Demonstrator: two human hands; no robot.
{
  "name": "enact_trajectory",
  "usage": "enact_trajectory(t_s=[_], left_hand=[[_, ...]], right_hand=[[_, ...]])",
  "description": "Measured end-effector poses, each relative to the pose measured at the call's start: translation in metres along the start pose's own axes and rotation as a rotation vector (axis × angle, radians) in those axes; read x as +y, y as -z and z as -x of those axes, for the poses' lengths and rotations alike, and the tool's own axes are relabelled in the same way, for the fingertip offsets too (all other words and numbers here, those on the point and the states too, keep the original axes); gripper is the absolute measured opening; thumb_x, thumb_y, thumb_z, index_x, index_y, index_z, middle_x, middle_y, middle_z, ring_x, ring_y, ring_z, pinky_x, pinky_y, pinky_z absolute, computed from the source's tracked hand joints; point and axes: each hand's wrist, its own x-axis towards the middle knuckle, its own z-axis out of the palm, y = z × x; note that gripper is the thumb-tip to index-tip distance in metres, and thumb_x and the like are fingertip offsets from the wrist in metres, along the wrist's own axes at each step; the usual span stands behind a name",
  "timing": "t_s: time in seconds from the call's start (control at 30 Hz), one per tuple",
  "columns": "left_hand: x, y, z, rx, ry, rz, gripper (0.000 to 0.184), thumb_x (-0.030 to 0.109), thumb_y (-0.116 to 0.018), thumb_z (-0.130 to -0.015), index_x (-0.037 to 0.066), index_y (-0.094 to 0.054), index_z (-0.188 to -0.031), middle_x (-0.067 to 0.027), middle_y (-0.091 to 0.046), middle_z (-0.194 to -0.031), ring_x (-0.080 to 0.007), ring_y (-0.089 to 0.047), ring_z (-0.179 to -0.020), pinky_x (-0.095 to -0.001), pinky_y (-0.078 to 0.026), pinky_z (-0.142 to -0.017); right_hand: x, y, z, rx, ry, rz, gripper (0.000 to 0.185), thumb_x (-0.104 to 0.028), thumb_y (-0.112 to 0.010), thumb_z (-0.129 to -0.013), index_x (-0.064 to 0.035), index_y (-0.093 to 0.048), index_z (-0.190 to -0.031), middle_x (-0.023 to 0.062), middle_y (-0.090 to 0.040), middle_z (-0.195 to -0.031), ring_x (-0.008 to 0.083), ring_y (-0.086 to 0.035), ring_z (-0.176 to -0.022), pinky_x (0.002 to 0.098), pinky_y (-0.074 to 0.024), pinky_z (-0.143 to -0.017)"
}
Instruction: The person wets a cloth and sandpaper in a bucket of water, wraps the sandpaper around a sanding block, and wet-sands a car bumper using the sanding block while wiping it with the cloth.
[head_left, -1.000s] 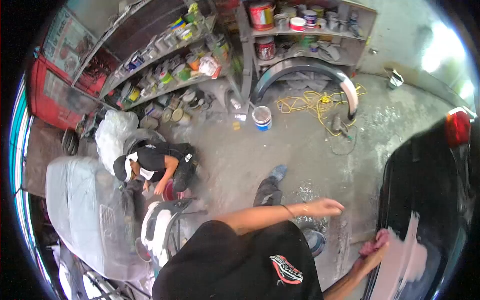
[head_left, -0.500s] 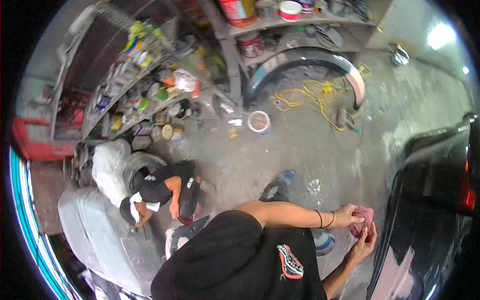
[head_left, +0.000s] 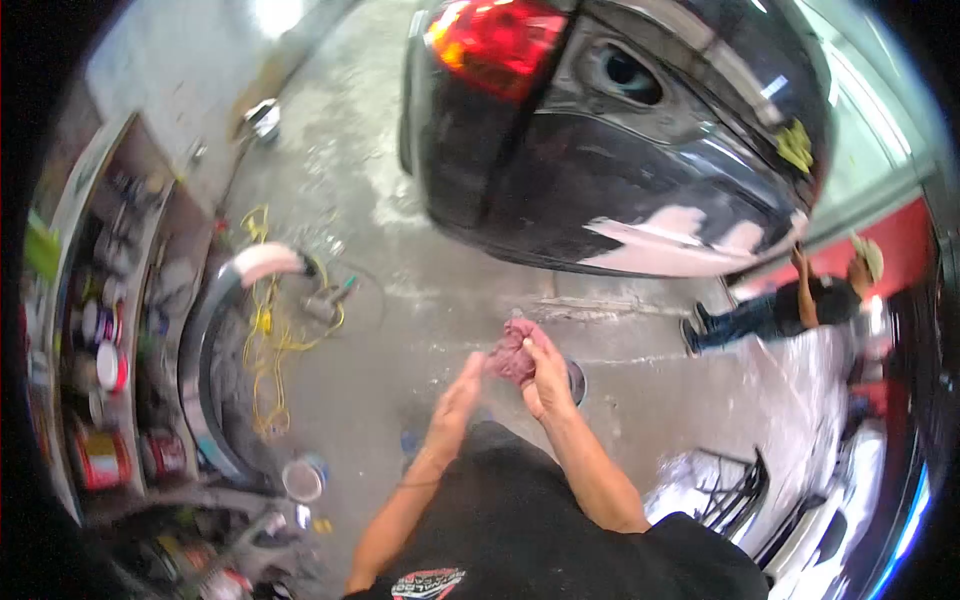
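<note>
Pink cloth (head_left: 514, 352): bunched, at the centre of the frame. I find my right hand (head_left: 547, 380) closed on it. My left hand (head_left: 457, 405) is open, blurred, fingertips at the cloth's left edge; contact I cannot tell. A container (head_left: 577, 382), partly hidden, sits beyond the right wrist. Dark vehicle (head_left: 600, 170), pale-patched: upper centre to upper right.

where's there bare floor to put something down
Bare floor shows between the yellow cord and the left hand, and between the cloth and the dark car. It's crowded on the shelves and beside the curved trim, where cord tangles.
</note>
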Motion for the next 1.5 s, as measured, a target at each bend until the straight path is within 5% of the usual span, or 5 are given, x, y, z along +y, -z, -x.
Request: enact_trajectory(t_s=[0.43,0.63,0.8,1.27,1.5], left_hand=[[0.065,0.127,-0.077,0.258,0.257,-0.437,0.060,0.042,-0.057,-0.114,0.001,-0.055,-0.158,-0.0139,-0.065,-0.154,-0.0238,-0.062,-0.142,-0.0373,-0.048,-0.115],[0.035,0.327,0.012,0.118,0.673,-1.750,0.054,0.044,-0.054,-0.115,-0.005,-0.074,-0.123,-0.0121,-0.077,-0.109,-0.0284,-0.070,-0.098,-0.0458,-0.056,-0.088],[-0.022,0.238,-0.034,0.260,1.130,-1.254,0.055,0.046,-0.053,-0.114,-0.004,-0.068,-0.132,-0.0144,-0.073,-0.119,-0.0294,-0.067,-0.108,-0.0477,-0.053,-0.096],[-0.021,0.161,-0.293,-0.298,0.555,-0.680,0.066,0.051,-0.050,-0.114,0.001,-0.052,-0.157,-0.0208,-0.063,-0.148,-0.0321,-0.060,-0.137,-0.0530,-0.044,-0.117],[-0.010,-0.061,-0.333,-0.545,0.925,0.177,0.065,0.051,-0.044,-0.115,0.010,-0.044,-0.165,-0.0178,-0.050,-0.165,-0.0433,-0.048,-0.150,-0.0592,-0.035,-0.129]], right_hand=[[-0.145,0.011,-0.231,0.964,0.960,0.439,0.061,-0.026,-0.046,-0.118,0.0061,-0.031,-0.167,0.0274,-0.026,-0.175,0.0415,-0.027,-0.163,0.0501,-0.0195,-0.134],[-0.138,0.059,-0.292,1.173,0.940,0.304,0.061,-0.027,-0.044,-0.118,0.0062,-0.030,-0.168,0.0306,-0.026,-0.176,0.0449,-0.023,-0.164,0.0508,-0.0198,-0.134],[-0.154,0.173,-0.297,1.210,0.909,0.307,0.058,-0.020,-0.043,-0.117,-0.0009,-0.032,-0.170,0.0286,-0.028,-0.175,0.0472,-0.025,-0.163,0.0513,-0.0188,-0.135],[-0.058,0.021,-0.264,0.926,0.414,-0.310,0.056,-0.018,-0.044,-0.117,-0.0031,-0.034,-0.169,0.0253,-0.050,-0.164,0.0325,-0.048,-0.154,0.0434,-0.0373,-0.127],[0.031,-0.003,-0.164,0.878,0.727,0.466,0.054,-0.015,-0.058,-0.108,-0.0025,-0.050,-0.160,0.0244,-0.058,-0.157,0.0339,-0.052,-0.151,0.0472,-0.0401,-0.126]])
